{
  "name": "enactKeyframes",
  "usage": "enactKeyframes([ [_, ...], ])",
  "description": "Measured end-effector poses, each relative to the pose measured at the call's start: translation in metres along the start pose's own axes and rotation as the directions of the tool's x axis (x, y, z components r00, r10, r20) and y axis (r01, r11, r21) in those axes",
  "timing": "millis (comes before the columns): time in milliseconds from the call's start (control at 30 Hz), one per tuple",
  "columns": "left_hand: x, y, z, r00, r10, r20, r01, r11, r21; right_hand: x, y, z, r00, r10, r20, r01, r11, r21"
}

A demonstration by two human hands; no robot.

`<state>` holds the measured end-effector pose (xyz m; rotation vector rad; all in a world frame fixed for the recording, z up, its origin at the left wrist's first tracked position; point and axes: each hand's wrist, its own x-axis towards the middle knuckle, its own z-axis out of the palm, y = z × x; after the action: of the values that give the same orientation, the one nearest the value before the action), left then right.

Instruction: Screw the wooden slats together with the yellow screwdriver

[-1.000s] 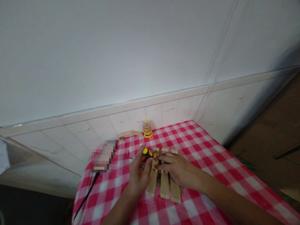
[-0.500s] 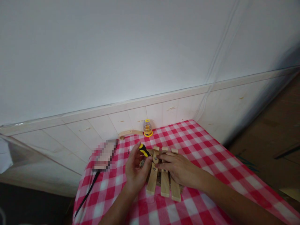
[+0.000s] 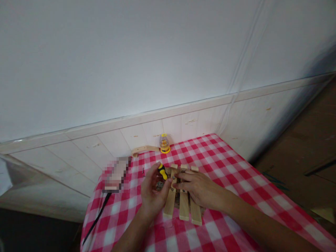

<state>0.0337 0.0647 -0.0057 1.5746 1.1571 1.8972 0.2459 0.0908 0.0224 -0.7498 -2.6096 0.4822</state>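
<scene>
My left hand (image 3: 153, 190) is closed around a small yellow and black screwdriver (image 3: 162, 172), its tip pointing down at the left slat of a wooden slat assembly (image 3: 183, 204). The assembly is three pale wooden slats lying side by side on the red and white checked tablecloth (image 3: 231, 175). My right hand (image 3: 198, 187) lies flat on the slats with fingers stretched out, pressing them down just right of the screwdriver tip.
A yellow-based clear container of bits (image 3: 164, 144) and a curved wooden piece (image 3: 143, 150) stand at the table's far edge by the white panelled wall. A blurred-out object (image 3: 115, 175) with a black cable (image 3: 97, 218) lies at the left. A small dark screw (image 3: 143, 171) lies near my left hand.
The screwdriver has tilted more upright in my left hand, and that hand shifted slightly. My right hand has stayed on the slats.
</scene>
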Motion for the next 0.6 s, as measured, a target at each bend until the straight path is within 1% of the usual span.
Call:
enactKeyframes([
  [300,-0.002,-0.008,0.0,1.0,0.014,0.004,-0.014,0.999,0.038,0.001,-0.004,-0.005,1.0,-0.004,0.018,0.005,0.999,-0.045],
  [600,-0.003,-0.011,-0.002,0.999,0.022,0.026,-0.022,1.0,0.009,-0.001,0.003,0.004,1.0,-0.007,0.0,0.007,0.999,-0.034],
])
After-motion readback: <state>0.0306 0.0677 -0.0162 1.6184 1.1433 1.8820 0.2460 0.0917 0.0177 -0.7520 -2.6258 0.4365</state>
